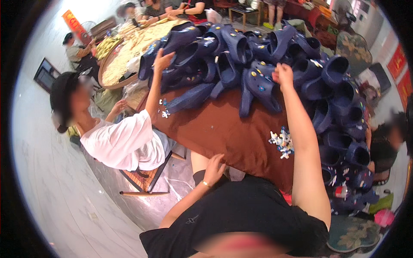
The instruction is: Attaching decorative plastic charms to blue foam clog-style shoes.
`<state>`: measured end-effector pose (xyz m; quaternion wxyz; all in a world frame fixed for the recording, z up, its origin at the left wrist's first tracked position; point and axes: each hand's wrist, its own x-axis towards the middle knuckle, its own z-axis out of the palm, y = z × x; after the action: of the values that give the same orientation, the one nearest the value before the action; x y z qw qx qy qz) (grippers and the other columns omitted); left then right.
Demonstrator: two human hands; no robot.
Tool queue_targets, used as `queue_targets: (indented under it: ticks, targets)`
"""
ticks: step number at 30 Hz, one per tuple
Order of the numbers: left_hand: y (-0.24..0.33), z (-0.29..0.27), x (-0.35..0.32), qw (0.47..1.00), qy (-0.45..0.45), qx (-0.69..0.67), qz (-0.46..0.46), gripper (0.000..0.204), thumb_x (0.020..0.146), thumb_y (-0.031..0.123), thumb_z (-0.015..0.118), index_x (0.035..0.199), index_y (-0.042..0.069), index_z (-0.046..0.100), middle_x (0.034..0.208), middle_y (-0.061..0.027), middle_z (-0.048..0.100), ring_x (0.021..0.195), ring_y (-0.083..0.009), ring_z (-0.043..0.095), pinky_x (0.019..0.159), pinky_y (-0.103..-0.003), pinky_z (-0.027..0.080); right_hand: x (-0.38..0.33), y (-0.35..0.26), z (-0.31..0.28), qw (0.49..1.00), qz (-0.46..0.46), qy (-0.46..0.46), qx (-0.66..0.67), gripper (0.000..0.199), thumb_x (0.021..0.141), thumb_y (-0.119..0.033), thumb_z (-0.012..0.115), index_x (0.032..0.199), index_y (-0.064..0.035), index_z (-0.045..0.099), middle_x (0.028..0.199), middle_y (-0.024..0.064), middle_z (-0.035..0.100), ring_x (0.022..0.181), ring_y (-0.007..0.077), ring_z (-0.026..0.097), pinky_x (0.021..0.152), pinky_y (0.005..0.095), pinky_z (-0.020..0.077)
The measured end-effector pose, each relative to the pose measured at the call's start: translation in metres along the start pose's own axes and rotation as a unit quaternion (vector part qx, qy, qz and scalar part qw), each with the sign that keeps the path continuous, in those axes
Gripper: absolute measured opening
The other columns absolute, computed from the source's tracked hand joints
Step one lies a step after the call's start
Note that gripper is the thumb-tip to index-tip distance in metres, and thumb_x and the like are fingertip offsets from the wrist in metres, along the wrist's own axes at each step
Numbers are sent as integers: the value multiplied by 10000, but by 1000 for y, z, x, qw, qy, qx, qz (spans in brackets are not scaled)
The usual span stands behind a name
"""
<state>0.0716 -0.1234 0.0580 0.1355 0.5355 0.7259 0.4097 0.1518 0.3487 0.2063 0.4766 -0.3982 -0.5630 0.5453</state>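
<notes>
Now R hand (282, 74) touches 1 navy clog (260, 88); L hand (214, 168) idle.

Way too many navy clogs (258, 81) to count exactly, easily a couple dozen piled up. One brown table (219, 129), one cluster of little white-blue charms (282, 142), one big round tray (124, 56).

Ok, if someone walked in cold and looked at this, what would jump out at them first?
Most likely the big heap of dark blue clogs covering the far and right sides of the brown table, with the right hand reaching into it. Next, the small cluster of white and blue charms lying on the table beside that forearm. At the left, a co-worker in a white shirt also reaches toward the heap, while the left hand rests at the near edge.
</notes>
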Motion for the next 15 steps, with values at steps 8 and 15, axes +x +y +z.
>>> queue_targets:
  ticks: [8,15]
  targets:
    - [-26,1,-23,997,-52,-15,-49,370,827,92,600,1183,9,543,1067,-177,580,973,-336,568,874,-381,458,-180,162,23,958,-164,-96,-216,125,869,-114,559,904,-14,624,754,106,643,686,210,638,621,339,499]
    - [-18,-37,70,999,12,32,27,353,833,101,595,1176,27,553,1154,-176,566,1094,-349,528,952,-413,423,-251,187,24,905,-178,-181,-342,147,873,-181,546,933,-69,620,941,138,630,852,355,609,729,437,493]
